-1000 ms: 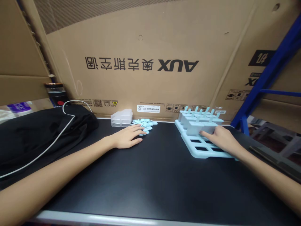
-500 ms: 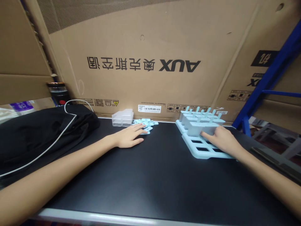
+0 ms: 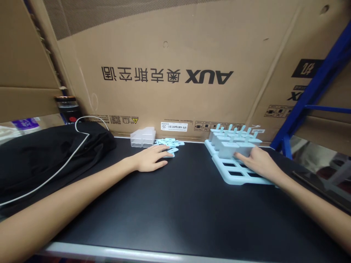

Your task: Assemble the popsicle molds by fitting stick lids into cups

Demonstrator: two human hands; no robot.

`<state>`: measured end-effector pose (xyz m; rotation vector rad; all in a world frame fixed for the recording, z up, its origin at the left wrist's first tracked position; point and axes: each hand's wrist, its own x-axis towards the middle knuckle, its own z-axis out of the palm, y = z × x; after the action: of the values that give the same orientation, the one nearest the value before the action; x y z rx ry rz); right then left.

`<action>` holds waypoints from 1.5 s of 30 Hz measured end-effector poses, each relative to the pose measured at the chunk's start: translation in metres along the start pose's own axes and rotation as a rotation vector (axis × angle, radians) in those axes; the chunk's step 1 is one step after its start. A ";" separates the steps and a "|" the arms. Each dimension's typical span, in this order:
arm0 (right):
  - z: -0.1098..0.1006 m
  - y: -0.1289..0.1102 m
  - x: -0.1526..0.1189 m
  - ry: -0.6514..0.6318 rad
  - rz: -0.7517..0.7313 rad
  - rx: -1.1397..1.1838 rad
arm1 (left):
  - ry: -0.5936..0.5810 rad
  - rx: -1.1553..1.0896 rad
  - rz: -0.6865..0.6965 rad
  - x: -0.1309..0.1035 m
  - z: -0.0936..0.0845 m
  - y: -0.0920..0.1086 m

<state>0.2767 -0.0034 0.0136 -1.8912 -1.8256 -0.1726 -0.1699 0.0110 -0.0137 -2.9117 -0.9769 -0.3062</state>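
"Anything new over there?"

"Precious little! Against a second ago, the left hand (image 3: 152, 159) is in the same spot, palm down, fingers splayed over the near edge of the pale-blue pieces (image 3: 168, 141) at the back of the tabletop (image 3: 175, 204)."

"Has it picked one up?"

"Not that I can see. Thumb well away from the fingers, grip loose, released. What's under those fingertips, I can't make out."

"And the right hand (image 3: 260, 160)?"

"At the nearest row of frosted moulds (image 3: 229, 150)! Thumb low against the front face, fingers round the right-hand end, out of my sight. Touching, yes; whether that grip is clamped or merely steadying, I can't tell."

"How do the moulds stand?"

"Upright in the pale-blue tray (image 3: 233, 180), over on the right, sticks (image 3: 230, 127) poking up from the tops. Rows run back towards the cardboard box (image 3: 153, 98)."

"And those clear plastic blocks (image 3: 143, 137)?"

"Just beside the pieces, on their left, beyond the left hand."

"So what's changed?"

"A pale blur past the blue frame (image 3: 315, 87), nothing more. Both hands haven't budged, same row under the thumb. Looks like a pause to me, the work no further along than a second ago."
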 end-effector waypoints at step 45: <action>-0.027 -0.049 -0.029 0.411 -0.428 0.062 | 0.056 -0.016 -0.071 0.002 0.004 -0.002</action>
<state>0.2335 -0.0421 0.0377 -1.2808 -1.8837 -0.5955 -0.1686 0.0144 -0.0167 -2.8702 -1.0761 -0.3988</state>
